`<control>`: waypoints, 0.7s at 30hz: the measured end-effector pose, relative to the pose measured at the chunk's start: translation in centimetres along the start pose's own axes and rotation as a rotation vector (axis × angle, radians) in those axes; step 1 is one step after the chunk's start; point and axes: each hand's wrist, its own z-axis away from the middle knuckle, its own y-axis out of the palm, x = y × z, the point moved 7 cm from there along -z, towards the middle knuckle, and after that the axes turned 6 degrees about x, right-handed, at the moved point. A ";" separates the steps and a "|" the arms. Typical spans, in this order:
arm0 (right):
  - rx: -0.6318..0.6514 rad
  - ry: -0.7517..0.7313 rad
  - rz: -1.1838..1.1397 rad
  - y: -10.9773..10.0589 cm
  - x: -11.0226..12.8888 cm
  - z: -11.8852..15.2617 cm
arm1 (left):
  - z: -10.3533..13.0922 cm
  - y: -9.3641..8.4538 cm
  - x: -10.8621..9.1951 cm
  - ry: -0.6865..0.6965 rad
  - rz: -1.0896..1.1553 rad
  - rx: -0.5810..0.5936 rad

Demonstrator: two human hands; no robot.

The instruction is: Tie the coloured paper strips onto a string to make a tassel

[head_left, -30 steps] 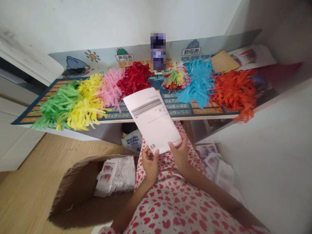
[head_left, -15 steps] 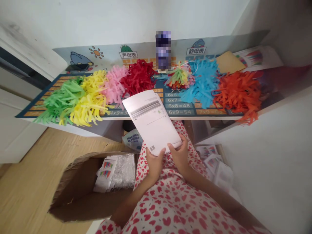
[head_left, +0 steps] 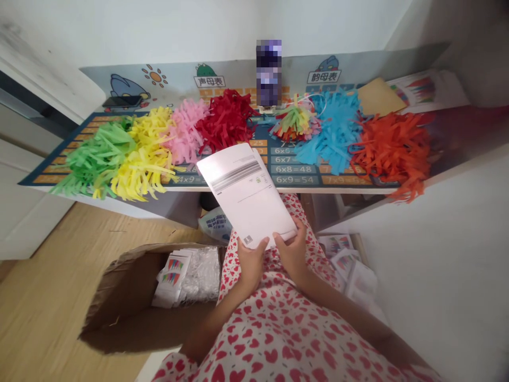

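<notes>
A small stack of white printed sheets (head_left: 254, 196) is held tilted above my lap, its far end overlapping the desk's front edge. Grey stripes and small print mark its top face. My left hand (head_left: 252, 260) grips the near left corner, thumb on top. At the near right corner, my right hand (head_left: 292, 249) pinches the stack, also with the thumb above; the fingers beneath are hidden. Beyond the sheets, fringed paper bunches lie across the desk: green (head_left: 99, 151), yellow (head_left: 145, 154), pink (head_left: 186, 130), dark red (head_left: 228, 119), blue (head_left: 334, 130) and orange (head_left: 392, 151).
A multicoloured tassel (head_left: 296, 119) lies before a pixelated upright object (head_left: 269, 74). On the floor at left stands an open cardboard box (head_left: 107, 297) holding printed packets (head_left: 173, 278) and clear plastic (head_left: 202, 273). More packets (head_left: 345, 260) lie at right. A dark phone (head_left: 123, 102) rests back left.
The view has shifted slightly, so the desk sits a little higher in the picture. Both hands keep the same grip on the sheets.
</notes>
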 end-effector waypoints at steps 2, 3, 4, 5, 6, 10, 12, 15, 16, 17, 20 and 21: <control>0.008 0.022 -0.033 0.1 -0.1 0.2 | 0.0 -0.3 0.0 -0.002 -0.038 -0.025; 0.014 0.034 -0.048 0.2 -0.2 0.2 | 0.0 -0.4 0.0 -0.004 -0.049 -0.034; 0.020 0.042 -0.057 0.3 -0.2 0.2 | 0.1 -0.4 0.0 -0.009 -0.049 -0.036; 0.024 0.047 -0.057 0.3 -0.2 0.2 | 0.1 -0.4 0.0 -0.015 -0.034 -0.032; 0.026 0.049 -0.051 0.3 -0.1 0.2 | 0.1 -0.3 0.1 -0.020 -0.006 -0.022; 0.029 0.031 -0.019 0.3 0.3 0.0 | 0.3 0.2 -0.2 -0.023 0.121 0.016; 0.026 0.024 -0.020 0.2 0.3 0.1 | 0.4 0.0 -0.3 -0.027 0.104 0.001; 0.019 0.034 -0.067 0.2 0.1 0.3 | 0.3 -0.4 -0.7 -0.003 -0.001 -0.023; 0.020 0.042 -0.090 0.2 0.0 0.4 | 0.3 -0.5 -0.8 0.009 -0.035 -0.017; 0.020 0.051 -0.111 0.2 -0.2 0.4 | 0.3 -0.6 -0.9 0.020 -0.063 -0.005; 0.019 0.065 -0.127 0.1 -0.7 0.3 | 0.4 -0.7 -0.9 0.025 -0.137 0.026; 0.016 0.061 -0.118 0.1 -0.8 0.2 | 0.5 -0.7 -0.9 0.020 -0.165 0.036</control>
